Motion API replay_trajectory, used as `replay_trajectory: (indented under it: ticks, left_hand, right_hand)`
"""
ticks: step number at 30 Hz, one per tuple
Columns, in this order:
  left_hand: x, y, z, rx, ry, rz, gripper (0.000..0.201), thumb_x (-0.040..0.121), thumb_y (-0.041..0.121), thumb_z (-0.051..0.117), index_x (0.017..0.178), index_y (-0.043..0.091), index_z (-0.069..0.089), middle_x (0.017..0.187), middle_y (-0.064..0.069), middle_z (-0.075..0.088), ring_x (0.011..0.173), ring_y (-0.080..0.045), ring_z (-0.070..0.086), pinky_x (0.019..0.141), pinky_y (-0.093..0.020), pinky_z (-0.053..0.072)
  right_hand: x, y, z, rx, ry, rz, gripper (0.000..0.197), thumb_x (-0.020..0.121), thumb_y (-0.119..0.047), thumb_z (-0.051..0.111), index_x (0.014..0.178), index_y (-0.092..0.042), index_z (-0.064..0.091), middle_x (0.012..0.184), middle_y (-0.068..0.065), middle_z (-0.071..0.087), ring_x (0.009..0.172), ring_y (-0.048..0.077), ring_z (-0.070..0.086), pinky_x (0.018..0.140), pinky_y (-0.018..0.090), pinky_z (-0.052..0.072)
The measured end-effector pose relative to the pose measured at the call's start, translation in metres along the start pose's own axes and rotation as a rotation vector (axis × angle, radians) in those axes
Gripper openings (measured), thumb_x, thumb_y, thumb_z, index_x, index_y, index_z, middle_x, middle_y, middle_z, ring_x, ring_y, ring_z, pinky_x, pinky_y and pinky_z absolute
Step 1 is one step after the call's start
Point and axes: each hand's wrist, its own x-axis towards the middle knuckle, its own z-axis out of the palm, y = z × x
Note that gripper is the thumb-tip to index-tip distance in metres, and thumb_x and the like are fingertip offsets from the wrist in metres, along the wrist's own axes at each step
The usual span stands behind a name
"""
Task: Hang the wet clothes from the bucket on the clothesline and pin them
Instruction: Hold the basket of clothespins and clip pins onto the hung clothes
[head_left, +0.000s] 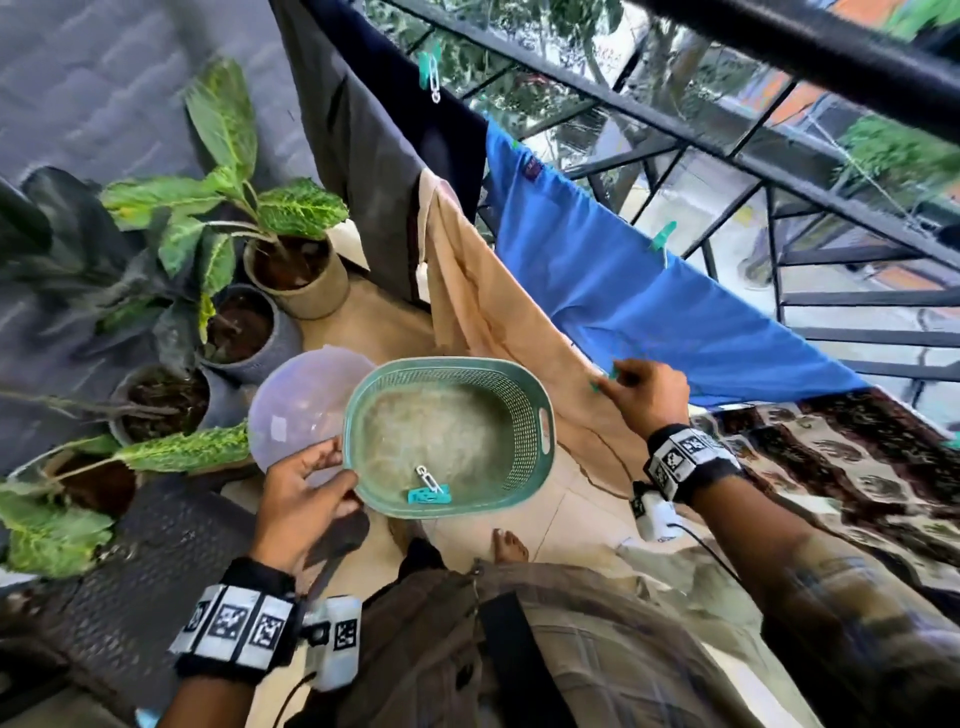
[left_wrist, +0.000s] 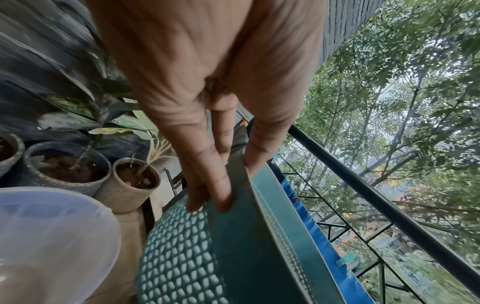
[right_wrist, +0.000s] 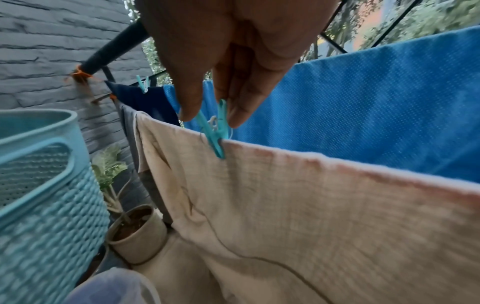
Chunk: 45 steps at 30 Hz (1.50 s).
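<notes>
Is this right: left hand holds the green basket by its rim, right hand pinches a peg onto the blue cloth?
Not quite. The right hand pinches the peg onto the beige cloth, not the blue cloth behind it; the right wrist view shows this. The left hand does hold the green basket by its rim.

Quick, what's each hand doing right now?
Left hand: holding the green basket by its rim.
Right hand: fingers pinching a green clothespin onto the beige cloth.

Beige tiled floor, potted plants, translucent bucket standing on it
</notes>
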Motion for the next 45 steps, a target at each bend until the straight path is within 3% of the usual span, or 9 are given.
replay_trajectory:
  ticks: [3,6,12,17,21,25,33,38,45]
  left_hand:
    - [0.022,0.017,-0.013,0.026,-0.038,0.026,0.031,0.09,-0.01,0.06,0.102,0.018,0.067,0.081,0.017,0.074,0.071,0.001,0.07,0.054,-0.018,0.055]
    - [0.043,0.026,-0.026,0.047,-0.064,0.039,0.032,0.089,-0.012,0.059,0.094,0.02,0.065,0.072,0.026,0.071,0.065,0.003,0.068,0.05,-0.017,0.054]
    - [0.076,0.038,-0.055,0.138,-0.117,0.07,0.04,0.086,-0.005,0.066,0.093,0.034,0.067,0.087,0.027,0.072,0.082,-0.007,0.068,0.065,-0.026,0.06]
    - [0.092,0.042,-0.065,0.169,-0.164,0.07,0.039,0.085,-0.003,0.069,0.094,0.035,0.069,0.093,0.024,0.073,0.084,-0.008,0.071,0.068,-0.032,0.06]
    - [0.098,0.043,-0.071,0.158,-0.183,0.08,0.038,0.083,-0.002,0.072,0.096,0.033,0.069,0.096,0.024,0.072,0.097,-0.01,0.069,0.07,-0.033,0.061]
    - [0.101,0.039,-0.081,0.195,-0.17,0.114,0.04,0.08,0.001,0.075,0.099,0.036,0.067,0.095,0.023,0.071,0.105,-0.017,0.067,0.082,-0.048,0.06]
    - [0.101,0.037,-0.092,0.194,-0.167,0.147,0.029,0.066,0.025,0.072,0.083,0.047,0.068,0.092,0.033,0.069,0.099,-0.017,0.069,0.084,-0.05,0.058]
    - [0.105,0.034,-0.099,0.182,-0.141,0.154,0.048,0.08,0.0,0.073,0.083,0.047,0.066,0.087,0.031,0.069,0.097,-0.021,0.069,0.07,-0.041,0.062]
    - [0.114,0.03,-0.11,0.193,-0.132,0.109,0.035,0.079,0.004,0.074,0.102,0.03,0.069,0.093,0.034,0.069,0.1,-0.02,0.07,0.077,-0.046,0.061]
  right_hand:
    - [0.0,-0.011,-0.005,0.037,0.027,0.045,0.044,0.071,-0.047,0.082,0.104,-0.018,0.075,0.096,0.005,0.075,0.099,0.028,0.068,0.084,0.036,0.05]
    - [-0.003,-0.024,-0.015,-0.006,0.055,0.051,0.054,0.069,-0.052,0.082,0.113,-0.023,0.07,0.106,-0.001,0.072,0.098,0.021,0.068,0.081,0.031,0.047]
    - [-0.016,-0.11,-0.013,0.114,0.049,-0.181,0.019,0.083,-0.045,0.071,0.086,-0.026,0.073,0.087,-0.007,0.075,0.08,0.015,0.07,0.077,0.038,0.056]
    - [-0.043,-0.215,0.032,-0.043,-0.478,-0.617,0.013,0.087,-0.038,0.068,0.094,-0.029,0.074,0.083,-0.012,0.071,0.074,0.011,0.063,0.07,0.022,0.045]
    - [-0.057,-0.254,0.099,-0.427,-0.869,-0.663,0.024,0.083,-0.045,0.067,0.1,-0.03,0.072,0.101,-0.002,0.073,0.098,0.022,0.065,0.078,0.023,0.042]
    - [-0.057,-0.267,0.126,-0.684,-1.006,-0.693,0.033,0.085,-0.038,0.071,0.11,-0.018,0.069,0.113,0.008,0.069,0.106,0.031,0.062,0.085,0.032,0.047]
    - [-0.059,-0.286,0.14,-0.65,-1.055,-0.671,0.025,0.079,-0.035,0.072,0.1,-0.021,0.07,0.1,0.003,0.07,0.095,0.026,0.063,0.08,0.032,0.051]
    - [-0.059,-0.293,0.13,-0.479,-0.856,-0.698,0.023,0.081,-0.034,0.065,0.094,-0.016,0.07,0.094,0.007,0.068,0.085,0.027,0.058,0.071,0.026,0.041]
    - [-0.051,-0.291,0.12,-0.25,-0.734,-0.619,0.026,0.07,-0.039,0.071,0.087,-0.026,0.057,0.079,-0.008,0.062,0.08,0.021,0.056,0.073,0.026,0.042]
